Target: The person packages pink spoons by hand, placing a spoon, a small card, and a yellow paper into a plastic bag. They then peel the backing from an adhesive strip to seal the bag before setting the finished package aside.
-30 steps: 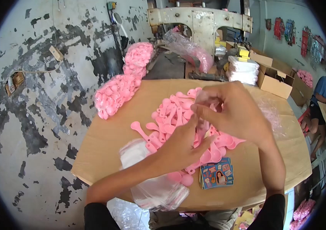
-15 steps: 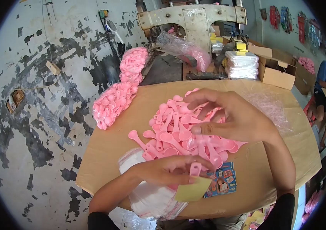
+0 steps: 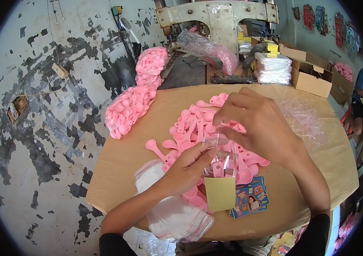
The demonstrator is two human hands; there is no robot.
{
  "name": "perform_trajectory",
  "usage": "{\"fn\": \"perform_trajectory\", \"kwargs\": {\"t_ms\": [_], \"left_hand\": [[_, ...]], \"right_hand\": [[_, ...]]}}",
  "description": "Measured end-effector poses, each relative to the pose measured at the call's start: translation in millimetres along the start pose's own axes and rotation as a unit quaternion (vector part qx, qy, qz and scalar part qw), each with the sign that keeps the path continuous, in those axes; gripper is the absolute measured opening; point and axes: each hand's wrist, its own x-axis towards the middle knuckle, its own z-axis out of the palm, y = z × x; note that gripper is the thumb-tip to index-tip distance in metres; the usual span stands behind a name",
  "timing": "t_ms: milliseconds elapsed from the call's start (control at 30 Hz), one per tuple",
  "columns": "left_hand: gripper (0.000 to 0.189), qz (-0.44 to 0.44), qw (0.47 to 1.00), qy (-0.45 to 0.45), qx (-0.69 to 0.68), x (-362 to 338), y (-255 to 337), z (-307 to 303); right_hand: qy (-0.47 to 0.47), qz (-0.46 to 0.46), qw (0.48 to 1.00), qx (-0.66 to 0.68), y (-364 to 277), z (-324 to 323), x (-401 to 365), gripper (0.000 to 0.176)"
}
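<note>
A clear plastic bag (image 3: 225, 158) hangs upright from my left hand (image 3: 185, 168), pinched near its top between thumb and fingers. Inside it show a pink measuring spoon's handle (image 3: 218, 169) and a plain yellow card (image 3: 220, 194). My right hand (image 3: 256, 123) is just above the bag's mouth, fingers curled toward the thumb; whatever is between the fingertips is too fine to make out. Beneath and behind both hands lies a pile of pink measuring spoons (image 3: 190, 123). Printed blue cards (image 3: 251, 198) lie in a small stack right of the bag.
White plastic sleeves (image 3: 177, 219) lie at the front left of the cardboard-covered table (image 3: 117, 183). Bagged pink spoons (image 3: 130, 109) stand at the left edge. Clear plastic scraps (image 3: 303, 119) sit at right. Behind are a machine (image 3: 217, 25) and an open carton (image 3: 313, 81); another person (image 3: 362, 91) sits far right.
My left hand has raised and turned the bag with its yellow card upright. My right hand has come closer to the bag's top, its fingers curling in from a wider spread.
</note>
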Motion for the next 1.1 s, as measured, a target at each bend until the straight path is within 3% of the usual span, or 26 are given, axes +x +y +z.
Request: {"fn": "perform_trajectory", "kwargs": {"t_ms": [233, 367, 467, 533, 633, 667, 733, 767, 867, 967, 1000, 1033, 1067, 1100], "left_hand": [[0.03, -0.009, 0.997, -0.001, 0.071, -1, -1, -2], [0.028, -0.035, 0.997, -0.004, 0.075, -2, -1, -4], [0.027, -0.06, 0.984, -0.028, 0.165, -1, 4, -3], [0.028, -0.025, 0.979, -0.033, 0.201, -2, 1, -1], [0.028, 0.045, 0.986, -0.025, 0.161, 4, -14, -4], [0.029, 0.072, 0.988, -0.02, 0.132, 6, -18, -6], [0.032, 0.027, 0.999, -0.017, -0.028, 4, -8, 2], [0.034, 0.005, 0.994, -0.017, -0.11, 3, -2, 6], [0.036, -0.01, 0.998, -0.001, -0.062, 6, 11, -2], [0.039, -0.015, 0.997, -0.013, -0.068, 15, -4, -13], [0.042, -0.055, 0.996, -0.008, -0.063, 15, 0, -13], [0.043, -0.056, 0.996, -0.005, -0.072, 16, -1, -10], [0.044, -0.056, 0.996, -0.002, -0.076, 16, -3, -9], [0.045, -0.058, 0.995, 0.002, -0.08, 16, -5, -9]], "right_hand": [[-0.005, -0.09, 0.994, -0.069, -2, 17, -3, 0.016], [-0.016, -0.079, 0.995, -0.057, -2, 22, -4, 0.015], [-0.032, -0.069, 0.996, -0.052, -1, 23, -2, 0.015], [-0.041, -0.058, 0.996, -0.056, 0, 24, -2, 0.014], [0.051, 0.014, 0.998, -0.044, 3, 41, -4, 0.012], [0.073, 0.062, 0.995, 0.034, 4, 37, -3, 0.011], [0.115, 0.155, 0.964, 0.184, 12, 13, 3, 0.009], [0.084, 0.168, 0.947, 0.261, 20, -7, 1, 0.01], [-0.071, 0.141, 0.916, 0.37, 85, -64, -26, 0.003], [-0.129, 0.357, 0.856, 0.351, 141, -63, -56, 0.012], [-0.099, 0.3, 0.949, -0.008, 175, -45, -86, 0.017], [-0.055, 0.201, 0.907, -0.365, 208, -25, -113, 0.021], [0.024, 0.181, 0.875, -0.447, 230, -20, -114, 0.018], [0.067, 0.227, 0.918, -0.319, 224, -27, -103, 0.017]]}}
